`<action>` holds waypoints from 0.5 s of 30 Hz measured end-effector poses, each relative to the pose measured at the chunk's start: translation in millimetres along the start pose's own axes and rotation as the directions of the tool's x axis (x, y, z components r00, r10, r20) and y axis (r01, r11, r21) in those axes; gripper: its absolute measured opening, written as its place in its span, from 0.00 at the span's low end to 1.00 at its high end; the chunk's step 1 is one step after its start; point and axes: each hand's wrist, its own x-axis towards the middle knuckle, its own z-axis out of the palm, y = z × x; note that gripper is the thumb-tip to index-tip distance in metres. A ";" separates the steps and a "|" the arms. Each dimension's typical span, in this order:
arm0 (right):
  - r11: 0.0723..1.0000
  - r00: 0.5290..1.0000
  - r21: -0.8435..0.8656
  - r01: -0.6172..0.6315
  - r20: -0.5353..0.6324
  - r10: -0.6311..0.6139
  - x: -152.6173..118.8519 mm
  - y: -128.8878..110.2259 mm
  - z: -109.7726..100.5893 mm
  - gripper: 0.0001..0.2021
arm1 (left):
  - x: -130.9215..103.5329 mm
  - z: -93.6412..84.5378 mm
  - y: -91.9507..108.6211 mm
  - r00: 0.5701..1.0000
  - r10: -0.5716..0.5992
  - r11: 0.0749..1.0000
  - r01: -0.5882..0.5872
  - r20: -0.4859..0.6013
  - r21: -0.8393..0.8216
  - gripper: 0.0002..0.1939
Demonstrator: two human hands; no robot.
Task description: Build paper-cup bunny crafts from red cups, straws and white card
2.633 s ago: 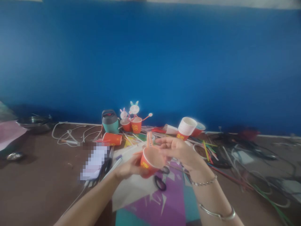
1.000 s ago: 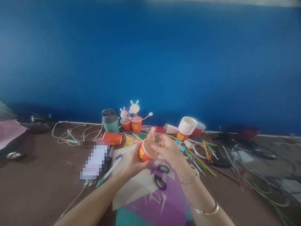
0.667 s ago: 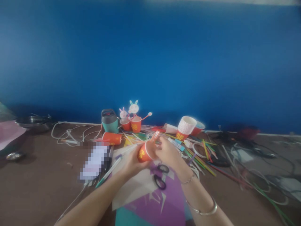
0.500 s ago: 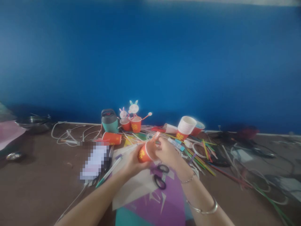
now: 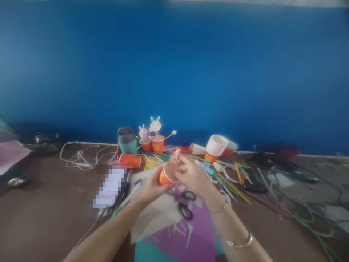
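My left hand (image 5: 151,187) is wrapped round a red paper cup (image 5: 163,178) with yellow print. The cup is tilted, its mouth turned up and to the right. At its rim, my right hand (image 5: 189,174) has its fingers bent in a pinch around a thin orange strip (image 5: 176,155), which sticks up above the cup. The strip's lower end is hidden by the fingers and the cup. Black-handled scissors (image 5: 185,211) lie below the hands on purple and white sheets (image 5: 158,218).
Behind stand two red cups with rabbit figures (image 5: 155,126), a teal-and-grey container (image 5: 127,141) and stacked paper cups (image 5: 216,145). A red cup (image 5: 129,160) lies on its side. Coloured sticks (image 5: 231,189) and cables (image 5: 308,214) spread rightward; a blurred-out phone (image 5: 110,187) lies left.
The cup has shifted slightly left and its mouth has turned more upward. The orange strip has moved left with it, and my right hand's fingers have followed the rim.
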 end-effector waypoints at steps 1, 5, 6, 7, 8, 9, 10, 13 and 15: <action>0.998 1.000 0.053 -0.022 0.020 0.021 0.2 -0.4 -1.0 0.18 | 0.1 0.2 0.0 1.000 0.010 1.000 -0.011 0.005 0.007 0.34; 0.980 0.990 0.153 -0.126 0.082 0.114 -1.0 -5.1 -4.7 0.18 | 0.2 0.8 0.1 0.999 0.044 0.999 -0.044 0.030 -0.001 0.35; 0.977 0.988 0.163 -0.140 0.095 0.125 -1.8 -6.3 -5.2 0.18 | 0.0 0.7 0.1 0.998 0.045 0.999 -0.045 0.044 -0.011 0.35; 0.975 0.986 0.170 -0.142 0.108 0.125 -2.5 -7.0 -5.5 0.19 | -0.4 0.5 -0.2 0.997 0.045 0.999 -0.044 0.061 -0.022 0.36; 0.975 0.986 0.176 -0.135 0.118 0.115 -3.2 -7.1 -5.8 0.19 | -0.9 0.2 -0.7 0.996 0.046 0.998 -0.043 0.080 -0.035 0.37; 0.976 0.987 0.181 -0.124 0.124 0.102 -3.8 -6.5 -6.0 0.19 | -1.5 -0.2 -1.5 0.994 0.047 0.998 -0.043 0.097 -0.049 0.38; 0.976 0.987 0.184 -0.114 0.129 0.091 -4.3 -5.3 -6.2 0.19 | -2.1 -0.8 -2.4 0.992 0.052 0.997 -0.045 0.113 -0.060 0.38; 0.976 0.986 0.189 -0.110 0.144 0.083 -5.1 -0.7 -7.4 0.19 | -3.5 -3.4 -5.0 0.985 0.066 0.997 -0.056 0.162 -0.061 0.37; 0.975 0.987 0.192 -0.111 0.132 0.086 -5.6 1.0 -8.5 0.18 | -4.0 -5.5 -5.3 0.981 0.074 0.996 -0.064 0.178 -0.063 0.34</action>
